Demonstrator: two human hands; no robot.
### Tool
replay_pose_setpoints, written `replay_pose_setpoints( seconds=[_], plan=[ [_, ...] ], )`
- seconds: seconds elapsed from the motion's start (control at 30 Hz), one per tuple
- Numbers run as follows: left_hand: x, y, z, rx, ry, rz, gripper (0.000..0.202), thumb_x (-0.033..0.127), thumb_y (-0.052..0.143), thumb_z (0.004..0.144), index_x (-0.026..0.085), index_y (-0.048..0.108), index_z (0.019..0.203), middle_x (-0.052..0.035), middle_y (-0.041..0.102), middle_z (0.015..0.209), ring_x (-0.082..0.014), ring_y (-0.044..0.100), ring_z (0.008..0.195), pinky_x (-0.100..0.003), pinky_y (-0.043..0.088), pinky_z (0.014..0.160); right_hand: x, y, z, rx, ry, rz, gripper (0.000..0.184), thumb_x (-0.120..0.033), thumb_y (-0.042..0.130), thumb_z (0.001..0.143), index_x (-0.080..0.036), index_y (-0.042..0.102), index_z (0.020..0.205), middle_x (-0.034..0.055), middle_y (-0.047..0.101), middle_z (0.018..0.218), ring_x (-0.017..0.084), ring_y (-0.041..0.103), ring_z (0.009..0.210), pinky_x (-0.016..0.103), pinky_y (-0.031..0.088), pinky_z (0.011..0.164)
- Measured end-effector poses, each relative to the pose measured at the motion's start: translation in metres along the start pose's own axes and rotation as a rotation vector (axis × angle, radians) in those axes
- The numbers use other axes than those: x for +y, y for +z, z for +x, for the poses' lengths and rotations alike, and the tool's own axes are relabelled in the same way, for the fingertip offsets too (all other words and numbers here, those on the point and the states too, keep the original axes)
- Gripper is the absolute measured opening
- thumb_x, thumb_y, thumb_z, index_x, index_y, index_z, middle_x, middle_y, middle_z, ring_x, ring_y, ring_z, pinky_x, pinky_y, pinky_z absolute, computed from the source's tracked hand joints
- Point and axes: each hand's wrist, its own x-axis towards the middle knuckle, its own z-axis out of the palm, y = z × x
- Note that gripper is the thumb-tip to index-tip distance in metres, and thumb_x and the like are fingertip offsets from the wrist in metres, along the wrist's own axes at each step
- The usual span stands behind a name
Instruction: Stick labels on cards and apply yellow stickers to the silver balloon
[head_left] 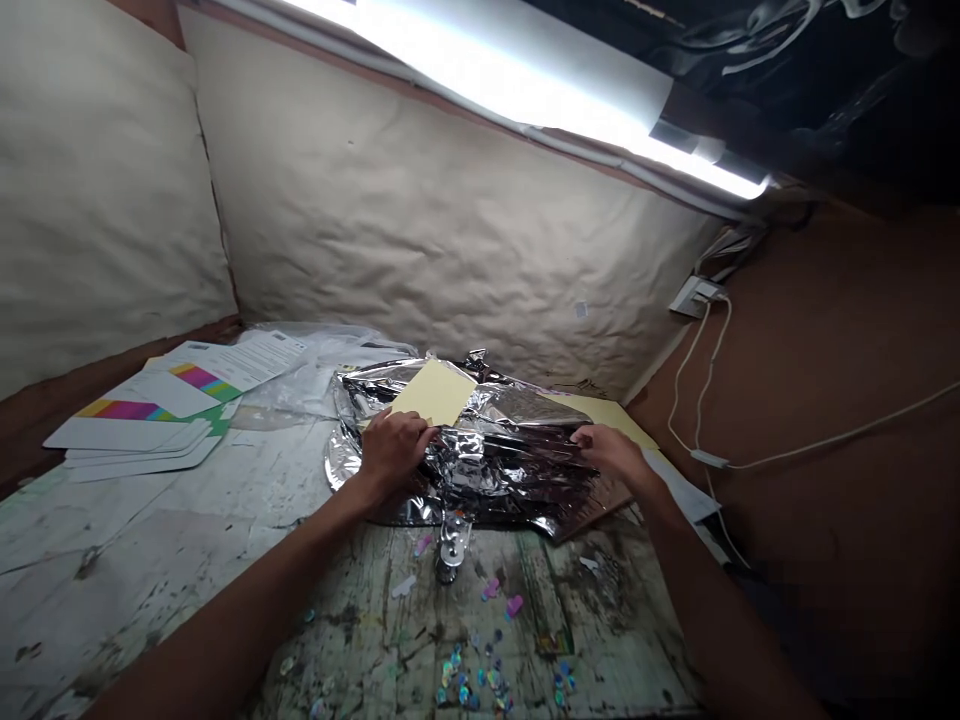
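Works crinkled silver foil point(517, 465), spread between 2 hands on a stained worktop point(360, 640). Curls the left hand point(395, 443) nearly closed over the foil's edge, against the lower side of a pale yellow card point(439, 388) on top; cannot tell about any hold on the card. Pinches the foil with the right hand point(611, 452), fingers bent against thumb. Has sequins point(495, 680) scattered nearer, printed cards point(112, 432) well apart leftward.

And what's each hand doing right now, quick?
Left hand: closed on the shiny foil; can't tell if it grips the yellow card too.
Right hand: closed, pinching the shiny foil.
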Motion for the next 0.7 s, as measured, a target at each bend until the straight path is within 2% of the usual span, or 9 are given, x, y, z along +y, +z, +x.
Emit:
replay_pose_setpoints(
  seconds=[0.07, 0.17, 0.23, 0.33, 0.4, 0.43, 0.5, 0.57, 0.7],
  plan=[
    [-0.001, -0.001, 0.000, 0.002, -0.010, -0.004, 0.040, 0.044, 0.043, 0.094, 0.020, 0.072, 0.080, -0.0066, 0.072, 0.084, -0.0223, 0.064, 0.080, -0.040, 0.039, 0.094, 0.004, -0.006, -0.005, -0.020, -0.092, 0.076, 0.030, -0.021, 0.066, 0.069, -0.022, 0.072, 0.099, 0.0069, 0.072, 0.096, 0.024, 0.064, 0.084, 0.028, 0.042, 0.066],
    [-0.001, -0.003, 0.001, 0.011, -0.001, 0.004, 0.041, 0.044, 0.043, 0.094, 0.019, 0.072, 0.078, -0.0077, 0.072, 0.084, -0.0231, 0.064, 0.081, -0.041, 0.038, 0.095, -0.019, 0.000, -0.016, -0.043, -0.410, 0.266, 0.058, -0.028, 0.068, 0.073, -0.022, 0.058, 0.129, 0.0087, 0.062, 0.128, 0.028, 0.059, 0.111, 0.034, 0.045, 0.088],
    [-0.001, -0.006, 0.001, -0.013, 0.006, -0.004, 0.039, 0.043, 0.045, 0.093, 0.019, 0.071, 0.078, -0.0078, 0.071, 0.084, -0.0231, 0.064, 0.082, -0.041, 0.039, 0.095, -0.039, 0.010, -0.016, -0.049, -0.512, 0.291, 0.047, -0.024, 0.064, 0.075, -0.022, 0.063, 0.122, 0.0072, 0.065, 0.123, 0.026, 0.060, 0.109, 0.035, 0.045, 0.091],
    [0.000, -0.011, 0.000, -0.126, 0.002, 0.005, 0.020, 0.034, 0.056, 0.086, 0.021, 0.072, 0.083, -0.0061, 0.070, 0.087, -0.0240, 0.063, 0.087, -0.046, 0.034, 0.101, -0.058, 0.022, 0.012, -0.012, -0.431, 0.253, 0.026, -0.015, 0.054, 0.079, -0.022, 0.074, 0.094, 0.0042, 0.074, 0.094, 0.022, 0.066, 0.088, 0.032, 0.047, 0.082],
    [0.000, -0.013, -0.003, -0.165, -0.016, 0.087, 0.014, 0.024, 0.064, 0.077, 0.020, 0.071, 0.088, -0.0071, 0.069, 0.092, -0.0270, 0.062, 0.093, -0.052, 0.027, 0.107, -0.061, 0.023, 0.047, 0.028, -0.336, 0.265, 0.026, -0.013, 0.054, 0.078, -0.021, 0.075, 0.092, 0.0039, 0.074, 0.092, 0.021, 0.066, 0.085, 0.029, 0.047, 0.079],
    [-0.001, -0.014, -0.004, -0.151, -0.029, 0.145, 0.020, 0.019, 0.066, 0.073, 0.019, 0.071, 0.093, -0.0088, 0.068, 0.096, -0.0291, 0.061, 0.097, -0.054, 0.024, 0.108, -0.061, 0.023, 0.067, 0.034, -0.282, 0.270, 0.028, -0.011, 0.054, 0.077, -0.020, 0.075, 0.094, 0.0039, 0.074, 0.095, 0.021, 0.065, 0.087, 0.028, 0.047, 0.078],
    [-0.004, -0.017, -0.006, -0.059, -0.065, 0.249, 0.040, 0.012, 0.065, 0.070, 0.017, 0.067, 0.110, -0.0131, 0.065, 0.106, -0.0323, 0.058, 0.104, -0.056, 0.022, 0.110, -0.060, 0.023, 0.104, 0.046, -0.211, 0.268, 0.030, -0.011, 0.054, 0.078, -0.018, 0.075, 0.097, 0.0053, 0.074, 0.098, 0.020, 0.065, 0.090, 0.025, 0.046, 0.078],
    [-0.008, -0.020, -0.006, 0.095, -0.117, 0.303, 0.057, 0.010, 0.062, 0.073, 0.016, 0.055, 0.129, -0.0165, 0.061, 0.116, -0.0339, 0.054, 0.111, -0.056, 0.019, 0.111, -0.061, 0.026, 0.133, 0.045, -0.138, 0.250, 0.029, -0.012, 0.054, 0.079, -0.016, 0.075, 0.099, 0.0073, 0.074, 0.099, 0.021, 0.066, 0.090, 0.024, 0.046, 0.076],
    [-0.013, -0.026, 0.002, 0.411, -0.174, 0.240, 0.070, 0.020, 0.059, 0.081, 0.015, 0.035, 0.147, -0.0192, 0.051, 0.133, -0.0361, 0.043, 0.125, -0.058, 0.014, 0.114, -0.070, 0.048, 0.159, 0.011, 0.020, 0.193, 0.023, -0.015, 0.061, 0.076, -0.015, 0.076, 0.094, 0.0101, 0.074, 0.092, 0.023, 0.067, 0.086, 0.024, 0.045, 0.071]
  ],
)
